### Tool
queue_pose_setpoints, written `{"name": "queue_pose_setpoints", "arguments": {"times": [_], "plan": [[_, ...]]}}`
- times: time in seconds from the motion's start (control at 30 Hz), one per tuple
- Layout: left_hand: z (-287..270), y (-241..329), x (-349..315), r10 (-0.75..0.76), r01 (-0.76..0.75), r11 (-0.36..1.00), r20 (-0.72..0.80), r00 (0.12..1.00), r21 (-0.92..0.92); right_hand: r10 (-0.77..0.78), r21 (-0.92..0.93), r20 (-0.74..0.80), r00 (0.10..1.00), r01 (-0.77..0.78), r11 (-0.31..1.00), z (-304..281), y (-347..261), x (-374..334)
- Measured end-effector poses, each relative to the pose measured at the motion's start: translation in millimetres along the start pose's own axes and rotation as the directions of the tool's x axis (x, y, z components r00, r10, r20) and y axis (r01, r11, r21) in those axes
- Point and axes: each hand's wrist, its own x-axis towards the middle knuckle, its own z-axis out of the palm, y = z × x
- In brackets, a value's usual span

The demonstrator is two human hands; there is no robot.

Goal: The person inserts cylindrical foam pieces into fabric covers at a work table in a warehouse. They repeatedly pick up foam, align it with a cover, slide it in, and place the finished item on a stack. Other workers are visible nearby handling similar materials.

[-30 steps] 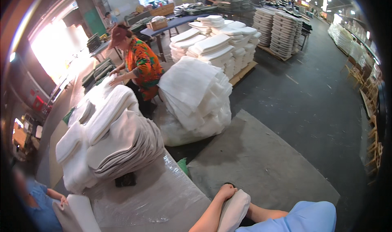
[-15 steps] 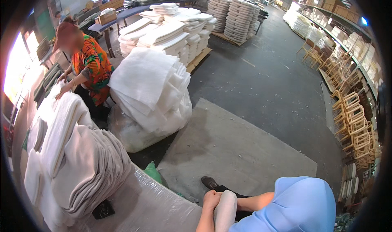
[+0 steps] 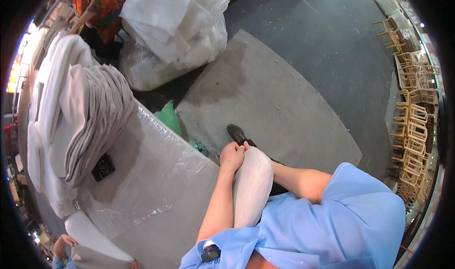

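Observation:
A light beige fabric-covered cushion (image 3: 254, 183), long and rounded, lies between my forearms and reaches back to my blue shirt. My left hand (image 3: 232, 156) is closed at its far end, fingers curled in. Only the thumb and fingertips of my right hand (image 3: 247, 146) show, pinched at the same end beside the left; the cushion hides the rest. To the left, a pile of folded beige fabric covers (image 3: 95, 112) leans against thick white padding (image 3: 50, 103) on the plastic-covered table (image 3: 156, 174).
A small black object (image 3: 103, 167) lies by the pile. Another person's hand (image 3: 66, 242) holds a pale cushion at lower left; a second person (image 3: 99, 8) stands beyond. Bagged white batting (image 3: 166, 37), a green bag (image 3: 169, 117) and wooden chairs (image 3: 410, 141) stand around.
The view has tilted downward, so the table and cushion sit higher in the picture. More of the cushion and my right fingertips now show. Both hands stay at the cushion's end.

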Motion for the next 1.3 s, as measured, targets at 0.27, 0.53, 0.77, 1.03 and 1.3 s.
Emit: {"name": "queue_pose_setpoints", "arguments": {"times": [0.27, 0.53, 0.77, 1.03, 1.3], "plan": [[12, 3, -3, -0.015, 0.012, 0.998, -0.063, 0.998, -0.058, 0.119, 0.024, -0.073, 0.99, -0.117, 0.993, -17, 6, 18], [16, -7, -4, -0.046, 0.035, 0.994, -0.111, 0.993, -0.101, 0.017, -0.141, -0.315, 0.949, -0.064, 0.988, -10, 10, 29], [15, -23, -8, -0.034, 0.024, 0.991, -0.078, 0.996, -0.128, -0.328, -0.39, -0.367, 0.871, 0.177, 0.904, 6, -28, -3], [7, -13, -8, -0.173, 0.184, 0.956, 0.067, 0.983, -0.227, -0.501, -0.158, 0.057, 0.863, 0.504, 0.849, 60, -58, -70], [-42, 14, -10, -0.064, -0.174, 0.795, -0.365, 0.929, -0.581, -0.491, -0.234, 0.232, 0.84, 0.538, 0.809, 49, -56, -42]]}}
